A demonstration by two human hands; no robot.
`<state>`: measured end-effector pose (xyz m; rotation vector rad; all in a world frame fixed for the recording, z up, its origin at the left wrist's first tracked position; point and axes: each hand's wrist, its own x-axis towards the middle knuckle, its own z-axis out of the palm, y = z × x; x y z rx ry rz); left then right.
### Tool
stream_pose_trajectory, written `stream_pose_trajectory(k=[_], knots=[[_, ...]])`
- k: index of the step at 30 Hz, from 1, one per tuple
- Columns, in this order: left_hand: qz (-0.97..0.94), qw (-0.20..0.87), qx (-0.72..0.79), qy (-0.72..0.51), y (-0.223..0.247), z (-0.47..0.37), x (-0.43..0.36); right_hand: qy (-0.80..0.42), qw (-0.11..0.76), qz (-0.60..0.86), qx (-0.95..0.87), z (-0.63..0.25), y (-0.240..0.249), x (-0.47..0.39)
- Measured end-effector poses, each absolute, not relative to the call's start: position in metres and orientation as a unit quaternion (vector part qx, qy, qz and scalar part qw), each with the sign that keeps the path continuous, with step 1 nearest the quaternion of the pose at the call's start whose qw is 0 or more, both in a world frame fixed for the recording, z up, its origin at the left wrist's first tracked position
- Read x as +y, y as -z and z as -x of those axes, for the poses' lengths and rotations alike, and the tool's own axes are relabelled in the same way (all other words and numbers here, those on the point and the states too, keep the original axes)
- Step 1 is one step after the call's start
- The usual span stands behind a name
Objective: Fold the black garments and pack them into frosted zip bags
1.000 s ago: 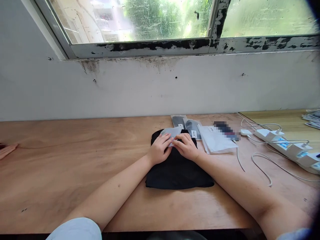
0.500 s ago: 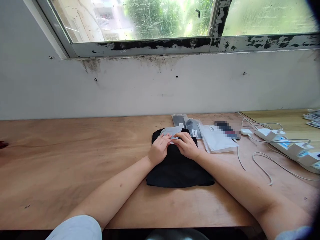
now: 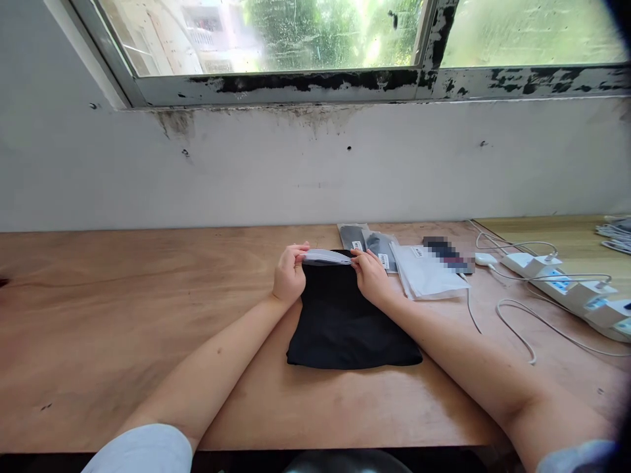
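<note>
A black piece of folded cloth [image 3: 350,322] lies flat on the wooden table in front of me. Across its far edge stretches a narrow whitish plastic bag [image 3: 327,257], seen nearly edge-on. My left hand [image 3: 290,272] pinches the bag's left end, with its thumb and fingers pressed together. At the other end, my right hand [image 3: 371,276] grips the bag between thumb and fingers, its wrist close to the cloth's right side. Whether the fingers also catch the cloth, I cannot tell.
Behind my right hand lie labelled packets with grey contents [image 3: 382,249] and a stack of white plastic bags [image 3: 428,279]. A blurred dark object [image 3: 448,255] rests on the stack. Farther right are a power strip [image 3: 566,286] and loose white cables [image 3: 522,312].
My hands have moved apart, the left one going outward to the left. The plastic bag, crumpled between them before, is now pulled into a straight strip.
</note>
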<state>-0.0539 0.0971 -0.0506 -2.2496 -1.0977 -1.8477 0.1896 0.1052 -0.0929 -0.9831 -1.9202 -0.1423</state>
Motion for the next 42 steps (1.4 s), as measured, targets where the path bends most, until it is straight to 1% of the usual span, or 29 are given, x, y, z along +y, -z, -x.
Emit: stream_pose_trajectory(k=[4, 8, 13, 17, 21, 25, 27, 29, 31, 35, 38, 42], knots=[[0.674, 0.001, -0.413, 0.613, 0.053, 0.068, 0.109, 0.069, 0.466, 0.42, -0.776, -0.189, 0.092, 0.104], [0.635, -0.006, -0.459, 0.621, 0.067, 0.073, 0.116, 0.061, 0.458, 0.44, -0.77, -0.188, 0.09, 0.102], [0.586, -0.053, -0.491, 0.642, 0.084, 0.063, 0.113, -0.026, 0.478, 0.375, -0.794, -0.187, 0.089, 0.099], [0.616, -0.074, -0.489, 0.613, 0.084, 0.054, 0.105, -0.068, 0.479, 0.367, -0.795, -0.185, 0.088, 0.097], [0.706, -0.025, -0.437, 0.556, 0.073, 0.057, 0.097, -0.085, 0.493, 0.383, -0.776, -0.187, 0.089, 0.099], [0.803, 0.079, -0.389, 0.445, 0.07, 0.064, 0.093, -0.077, 0.489, 0.391, -0.776, -0.189, 0.09, 0.101], [0.818, 0.11, -0.395, 0.403, 0.074, 0.066, 0.097, -0.069, 0.475, 0.391, -0.785, -0.19, 0.09, 0.101], [0.818, 0.116, -0.42, 0.377, 0.081, 0.068, 0.104, -0.061, 0.466, 0.395, -0.789, -0.192, 0.091, 0.102], [0.806, 0.107, -0.45, 0.37, 0.089, 0.071, 0.114, -0.052, 0.469, 0.405, -0.783, -0.193, 0.092, 0.104], [0.76, 0.067, -0.497, 0.413, 0.102, 0.08, 0.13, -0.038, 0.47, 0.413, -0.779, -0.194, 0.094, 0.105], [0.73, 0.032, -0.531, 0.429, 0.104, 0.084, 0.133, -0.027, 0.462, 0.416, -0.783, -0.192, 0.093, 0.105], [0.698, -0.004, -0.584, 0.416, 0.101, 0.084, 0.13, -0.036, 0.463, 0.407, -0.786, -0.192, 0.093, 0.105]])
